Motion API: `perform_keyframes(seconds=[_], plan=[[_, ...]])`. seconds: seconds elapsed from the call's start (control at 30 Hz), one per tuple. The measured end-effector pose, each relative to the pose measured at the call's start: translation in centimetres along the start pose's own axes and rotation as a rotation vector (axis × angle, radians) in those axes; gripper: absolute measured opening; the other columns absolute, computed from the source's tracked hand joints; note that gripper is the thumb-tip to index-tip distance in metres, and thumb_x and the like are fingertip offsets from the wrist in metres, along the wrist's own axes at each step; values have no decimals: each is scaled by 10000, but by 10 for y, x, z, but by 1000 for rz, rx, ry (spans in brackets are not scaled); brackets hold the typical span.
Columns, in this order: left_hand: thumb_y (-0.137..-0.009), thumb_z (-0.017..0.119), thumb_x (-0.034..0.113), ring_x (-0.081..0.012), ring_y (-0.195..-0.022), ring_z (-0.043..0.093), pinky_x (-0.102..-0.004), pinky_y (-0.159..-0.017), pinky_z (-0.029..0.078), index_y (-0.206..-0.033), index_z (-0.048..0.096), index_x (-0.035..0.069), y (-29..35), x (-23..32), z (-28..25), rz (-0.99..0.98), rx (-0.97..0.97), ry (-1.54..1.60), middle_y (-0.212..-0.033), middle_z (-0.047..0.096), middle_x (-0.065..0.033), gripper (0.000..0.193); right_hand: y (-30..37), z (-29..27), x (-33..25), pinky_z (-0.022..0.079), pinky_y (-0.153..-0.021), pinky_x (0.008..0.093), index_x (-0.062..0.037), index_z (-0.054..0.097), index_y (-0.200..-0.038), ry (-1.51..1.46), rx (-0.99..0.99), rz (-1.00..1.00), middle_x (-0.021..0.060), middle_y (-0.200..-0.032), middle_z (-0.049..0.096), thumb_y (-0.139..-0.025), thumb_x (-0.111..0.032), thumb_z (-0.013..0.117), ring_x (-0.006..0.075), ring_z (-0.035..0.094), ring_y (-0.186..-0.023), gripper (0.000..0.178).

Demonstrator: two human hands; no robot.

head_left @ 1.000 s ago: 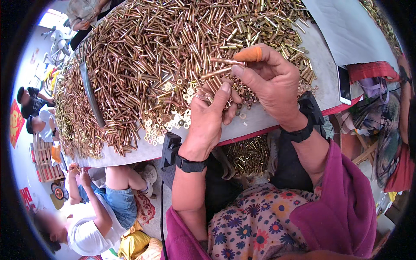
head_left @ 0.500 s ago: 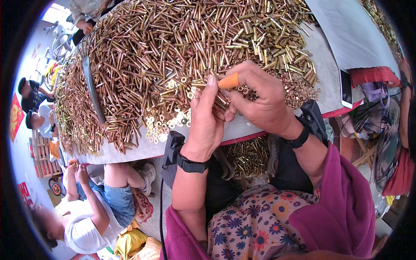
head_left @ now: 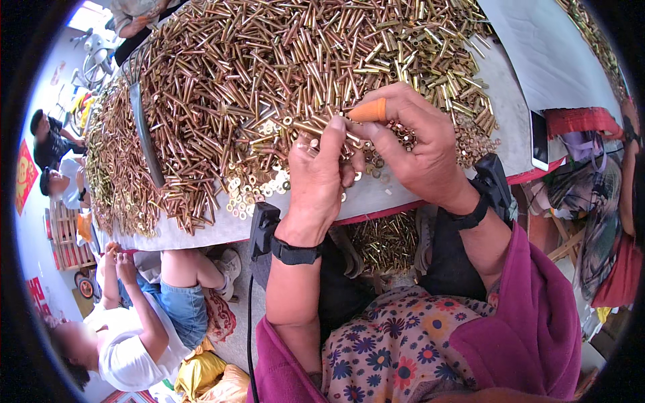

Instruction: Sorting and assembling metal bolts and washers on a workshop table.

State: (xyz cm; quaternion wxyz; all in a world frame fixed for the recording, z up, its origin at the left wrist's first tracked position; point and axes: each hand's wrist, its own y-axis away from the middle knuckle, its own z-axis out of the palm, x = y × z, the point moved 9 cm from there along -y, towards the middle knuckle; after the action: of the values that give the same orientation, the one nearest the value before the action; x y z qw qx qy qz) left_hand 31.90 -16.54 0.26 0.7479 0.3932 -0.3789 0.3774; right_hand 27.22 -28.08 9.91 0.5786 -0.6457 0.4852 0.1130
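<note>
Low over the near edge of a heap of brass-coloured metal rods and tubes (head_left: 269, 74), my two hands meet. My left hand (head_left: 314, 188) is closed, its thumb pressed on slim brass-coloured bolts (head_left: 310, 127) that stick out past its fingers. My right hand (head_left: 426, 148) pinches at the same spot beside the left thumb tip. What lies in that pinch is too small and covered to make out. An orange finger cot (head_left: 368, 111) covers the right forefinger. Flat washers (head_left: 245, 195) lie left of my left hand, and small nuts (head_left: 470, 144) are right of my right hand.
A rake with a dark handle (head_left: 146, 134) rests on the heap at left. A phone (head_left: 539, 140) lies at the table's right edge by a white sheet (head_left: 551, 54). Below the table is a container of metal pieces (head_left: 383, 242). A person in white (head_left: 138, 336) sits at left.
My right hand has shifted slightly right, and its covered forefinger has drawn back from the left thumb. My left hand has turned a little, staying closed.
</note>
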Motion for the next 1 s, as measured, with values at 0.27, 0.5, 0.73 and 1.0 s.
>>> perform_keyframes(seconds=[0.27,0.5,0.73,1.0], plan=[[-880,648,125,-56,-642,558,-192,-531,450,-1015,576,47,-3,-14,0,94,-78,-84,-800,609,13,172,1,11,-11,469,-681,348,-22,640,-827,35,-142,-99,93,-812,592,-683,14,642,268,569,-768,149],[-773,599,-76,-58,-770,518,-224,-641,462,-957,519,38,-3,-2,0,337,-23,-323,-856,575,1,231,4,20,-7,459,-680,359,-23,620,-792,6,-195,-88,97,-796,591,-681,5,644,268,556,-767,116],[-770,656,-24,-110,-816,553,-278,-701,491,-1092,502,-21,-11,-22,-7,399,59,-747,-872,606,-41,357,4,23,-10,453,-661,354,-11,600,-853,201,-230,-34,105,-818,578,-646,81,642,273,556,-776,230],[-730,662,18,-443,-806,612,-474,-638,474,-1100,468,-58,-6,-16,2,501,66,-800,-796,610,-259,425,10,34,-10,447,-632,346,15,571,-854,187,-194,37,124,-805,539,-666,88,591,267,554,-750,202]])
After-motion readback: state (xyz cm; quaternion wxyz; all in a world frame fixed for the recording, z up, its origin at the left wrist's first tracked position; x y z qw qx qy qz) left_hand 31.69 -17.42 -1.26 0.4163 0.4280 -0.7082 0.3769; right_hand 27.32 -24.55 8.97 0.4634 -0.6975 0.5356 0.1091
